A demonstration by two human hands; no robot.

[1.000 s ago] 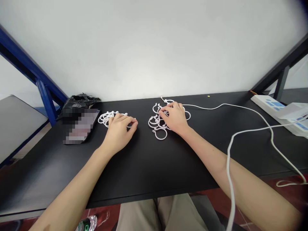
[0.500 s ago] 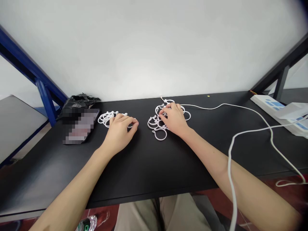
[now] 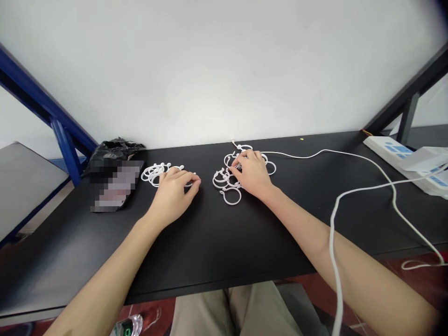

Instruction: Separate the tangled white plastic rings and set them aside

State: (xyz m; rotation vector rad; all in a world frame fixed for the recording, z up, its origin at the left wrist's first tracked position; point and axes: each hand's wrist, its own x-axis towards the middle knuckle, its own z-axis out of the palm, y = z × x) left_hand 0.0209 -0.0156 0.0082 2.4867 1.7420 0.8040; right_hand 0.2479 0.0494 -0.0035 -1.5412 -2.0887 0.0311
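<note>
My left hand rests over the right side of a small pile of white rings with knobbed ends. Its fingers are curled, with thumb and index tips close together; part of one ring shows behind them, and whether they hold it is unclear. My right hand is over a second, looser pile of the same white rings. Thumb and index finger are pinched on a white ring there, partly hidden by the hand. Other rings of this pile show on both sides of the hand.
A phone-like slab, pixelated, lies at left by a black plastic bag. A white cable runs across the right side, passing over my right forearm. White-and-blue boxes sit at the far right of the black table.
Both hands stay almost in place on the piles, with their fingers nearly unchanged. The whole view has shifted very slightly.
</note>
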